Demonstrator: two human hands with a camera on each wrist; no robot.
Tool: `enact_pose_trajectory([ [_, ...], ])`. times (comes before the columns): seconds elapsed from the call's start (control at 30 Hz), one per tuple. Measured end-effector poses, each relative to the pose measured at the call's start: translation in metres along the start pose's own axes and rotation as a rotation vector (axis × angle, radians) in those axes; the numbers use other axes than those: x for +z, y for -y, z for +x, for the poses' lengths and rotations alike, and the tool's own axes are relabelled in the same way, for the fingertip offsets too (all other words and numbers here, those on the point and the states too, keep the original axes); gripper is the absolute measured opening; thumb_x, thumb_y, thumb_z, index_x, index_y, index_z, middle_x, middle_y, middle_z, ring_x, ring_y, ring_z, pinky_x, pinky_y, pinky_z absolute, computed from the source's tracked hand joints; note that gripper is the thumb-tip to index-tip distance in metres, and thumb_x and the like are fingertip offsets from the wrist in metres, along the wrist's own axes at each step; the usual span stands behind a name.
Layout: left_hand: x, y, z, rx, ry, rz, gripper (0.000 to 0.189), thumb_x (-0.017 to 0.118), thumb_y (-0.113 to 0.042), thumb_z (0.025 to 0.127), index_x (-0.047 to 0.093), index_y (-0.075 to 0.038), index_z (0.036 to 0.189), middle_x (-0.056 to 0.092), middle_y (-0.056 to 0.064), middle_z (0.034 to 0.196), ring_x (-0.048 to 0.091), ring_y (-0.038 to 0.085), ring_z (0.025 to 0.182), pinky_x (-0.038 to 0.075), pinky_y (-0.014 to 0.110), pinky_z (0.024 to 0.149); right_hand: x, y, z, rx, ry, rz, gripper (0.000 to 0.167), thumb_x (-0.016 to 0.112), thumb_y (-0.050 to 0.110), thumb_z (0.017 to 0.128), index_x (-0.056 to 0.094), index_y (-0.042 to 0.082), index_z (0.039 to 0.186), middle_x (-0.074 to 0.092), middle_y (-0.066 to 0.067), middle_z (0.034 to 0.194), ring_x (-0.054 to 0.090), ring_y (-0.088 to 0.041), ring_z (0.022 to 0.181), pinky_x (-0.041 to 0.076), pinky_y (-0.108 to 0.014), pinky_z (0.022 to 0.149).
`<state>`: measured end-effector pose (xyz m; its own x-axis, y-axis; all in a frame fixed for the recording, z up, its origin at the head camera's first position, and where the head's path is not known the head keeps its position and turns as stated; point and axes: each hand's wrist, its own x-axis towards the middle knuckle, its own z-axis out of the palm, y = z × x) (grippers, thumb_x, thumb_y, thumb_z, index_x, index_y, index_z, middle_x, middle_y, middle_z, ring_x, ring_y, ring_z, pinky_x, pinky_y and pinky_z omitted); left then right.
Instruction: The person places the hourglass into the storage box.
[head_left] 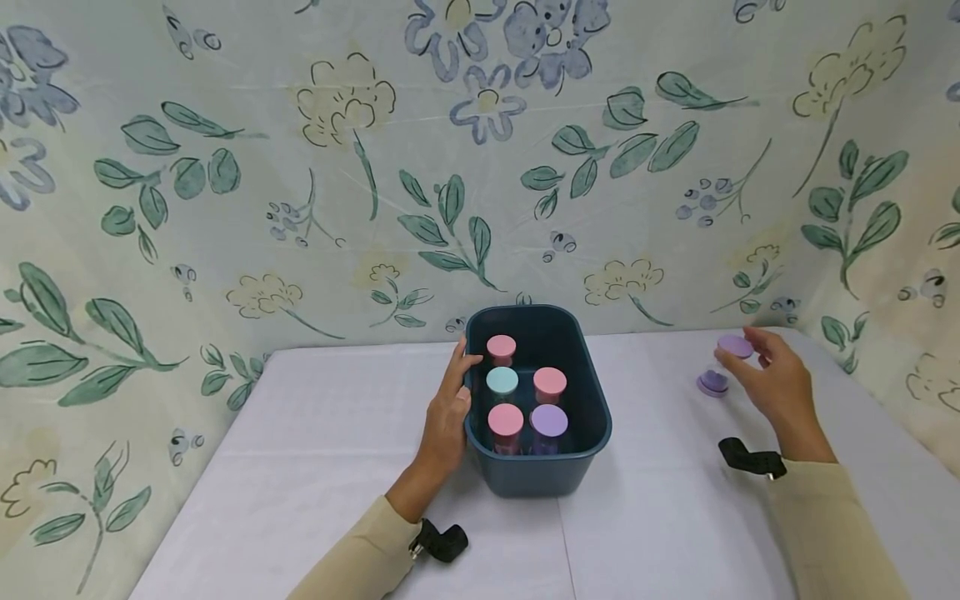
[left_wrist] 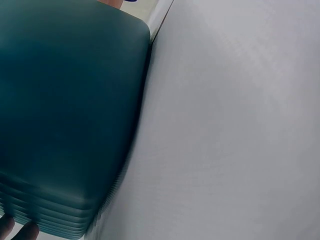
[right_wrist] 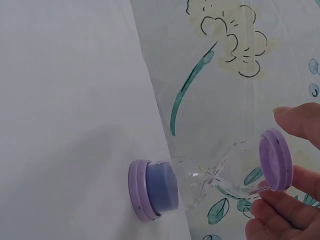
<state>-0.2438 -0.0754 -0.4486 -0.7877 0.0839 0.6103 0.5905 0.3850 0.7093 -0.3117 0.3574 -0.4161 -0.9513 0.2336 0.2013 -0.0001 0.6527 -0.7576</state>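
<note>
My right hand (head_left: 776,387) is at the right of the table, thumb and fingers about the upper purple cap of a small sand timer (head_left: 712,382). This timer stands upright on the cloth; in the right wrist view its clear waisted glass (right_wrist: 212,177) has purple sand (right_wrist: 162,187) in the base end. My left hand (head_left: 447,417) holds the left side of a dark blue plastic bin (head_left: 536,477), with a fingertip over the rim. Inside the bin stand several sand timers: pink ones (head_left: 506,418), a light blue one (head_left: 502,381) and a purple one (head_left: 549,420).
A white cloth (head_left: 337,450) covers the table. Behind it hangs a flowered curtain (head_left: 480,192), close to the bin's far end and to the table's right side. Black wrist mounts (head_left: 442,542) stick out from both sleeves.
</note>
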Motion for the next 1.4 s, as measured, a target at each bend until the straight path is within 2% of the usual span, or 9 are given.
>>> enact_pose_trajectory([
  [0.3,-0.001,-0.001,-0.001,-0.012,0.004,0.007,0.046,0.028,-0.023,0.098,0.041,-0.02,0.143,0.016,-0.001,0.161,0.018,0.022,0.146,0.023,0.059,0.109,0.002,-0.006,0.002,0.017,0.015,-0.007,0.085,0.058,0.051,0.09,0.023,0.002,0.151,0.03,-0.027,0.151,0.03,-0.049,0.135,0.032,-0.06,0.103],
  [0.53,-0.001,0.001,0.003,-0.007,0.012,-0.013,0.047,0.027,-0.027,0.099,0.039,-0.02,0.144,0.015,0.0,0.161,0.017,0.023,0.146,0.023,0.061,0.109,0.0,-0.01,0.008,-0.009,0.022,-0.025,0.084,0.056,0.051,0.091,0.025,-0.002,0.149,0.033,-0.032,0.146,0.033,-0.051,0.132,0.031,-0.059,0.104],
  [0.73,0.0,0.001,0.005,-0.018,0.007,0.001,0.048,0.025,-0.035,0.099,0.04,-0.021,0.143,0.015,-0.003,0.161,0.017,0.02,0.146,0.024,0.059,0.109,0.002,-0.012,0.01,0.04,0.039,-0.021,0.085,0.054,0.056,0.09,0.03,-0.003,0.147,0.034,-0.031,0.146,0.031,-0.05,0.133,0.031,-0.061,0.104],
  [0.97,0.0,0.001,0.004,-0.022,0.002,0.015,0.048,0.025,-0.034,0.099,0.04,-0.02,0.143,0.016,-0.002,0.161,0.018,0.02,0.146,0.025,0.058,0.109,0.005,-0.013,0.01,0.068,0.042,-0.001,0.086,0.053,0.058,0.089,0.031,-0.002,0.147,0.035,-0.03,0.146,0.031,-0.05,0.134,0.033,-0.062,0.102],
  [1.4,0.001,0.002,0.003,-0.021,0.0,0.011,0.048,0.025,-0.034,0.1,0.041,-0.02,0.142,0.017,0.0,0.161,0.018,0.021,0.146,0.024,0.059,0.11,0.01,-0.014,0.01,0.105,0.036,0.053,0.086,0.053,0.059,0.089,0.031,0.001,0.148,0.043,-0.026,0.142,0.039,-0.044,0.128,0.038,-0.06,0.099],
])
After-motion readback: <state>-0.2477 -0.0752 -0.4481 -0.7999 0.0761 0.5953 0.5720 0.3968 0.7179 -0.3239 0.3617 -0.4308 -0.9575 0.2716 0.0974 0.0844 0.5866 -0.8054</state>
